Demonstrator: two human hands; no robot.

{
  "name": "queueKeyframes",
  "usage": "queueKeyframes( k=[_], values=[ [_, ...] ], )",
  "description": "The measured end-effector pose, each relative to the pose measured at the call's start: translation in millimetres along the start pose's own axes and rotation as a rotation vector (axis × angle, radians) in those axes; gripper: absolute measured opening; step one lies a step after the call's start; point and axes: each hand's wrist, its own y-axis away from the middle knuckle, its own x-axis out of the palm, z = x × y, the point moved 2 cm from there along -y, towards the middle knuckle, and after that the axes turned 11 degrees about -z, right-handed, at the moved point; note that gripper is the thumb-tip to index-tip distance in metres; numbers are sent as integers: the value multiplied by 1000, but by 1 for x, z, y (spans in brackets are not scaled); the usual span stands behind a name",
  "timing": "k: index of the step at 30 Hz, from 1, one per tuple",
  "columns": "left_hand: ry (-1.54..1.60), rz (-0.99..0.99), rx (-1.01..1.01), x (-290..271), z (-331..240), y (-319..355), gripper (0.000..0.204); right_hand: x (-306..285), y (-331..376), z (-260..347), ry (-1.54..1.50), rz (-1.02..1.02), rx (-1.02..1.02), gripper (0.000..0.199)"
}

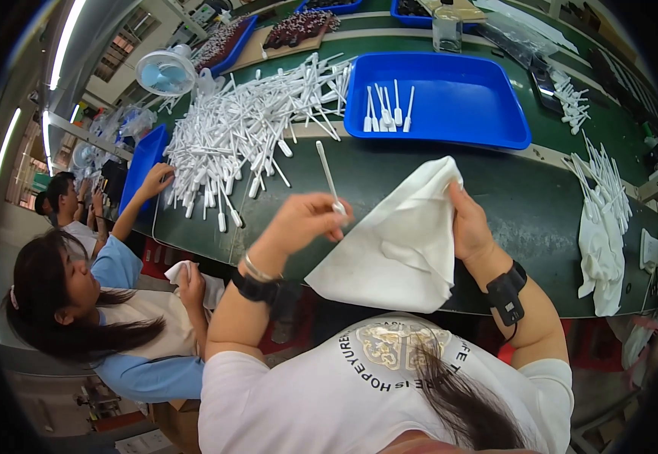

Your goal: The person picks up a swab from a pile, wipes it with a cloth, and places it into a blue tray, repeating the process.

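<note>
Left hand (304, 221) pinches one slender white plastic stick (327, 172), narrow stem upward. Right hand (470, 225) grips draped white fabric cloth (397, 257). Beyond: heap of similar sticks (242, 121); rectangular blue plastic tray (465, 102) containing several sticks (398, 115).

Room, right hand (471, 225) to pipette bundle (605, 185)

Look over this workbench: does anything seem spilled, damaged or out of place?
Nothing looks plainly spilled or broken. The messiest part is the big heap of white droppers left of the blue tray, its pieces pointing every way; the few droppers in the tray line up more neatly.
</note>
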Motion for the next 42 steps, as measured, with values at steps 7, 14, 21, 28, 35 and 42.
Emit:
queueKeyframes(
  k=[7,14,21,28,35,42],
  values=[
    [604,164,-31,54,27,17,10,8,7,-6,-99,210,125,44],
    [446,-104,27,38,26,-4,6,7,14,-1,39,236,93,43],
    [363,-15,25,69,33,3,9,4,14,-9,17,198,108,41],
    [347,112,-47,103,26,15,8,6,19,-20,122,226,161,38],
    [169,-255,316,110,28,8,11,15,20,-27,527,36,-180,26],
    [-294,-196,518,113,31,25,10,6,21,11,263,-175,-244,20]
  ],
)
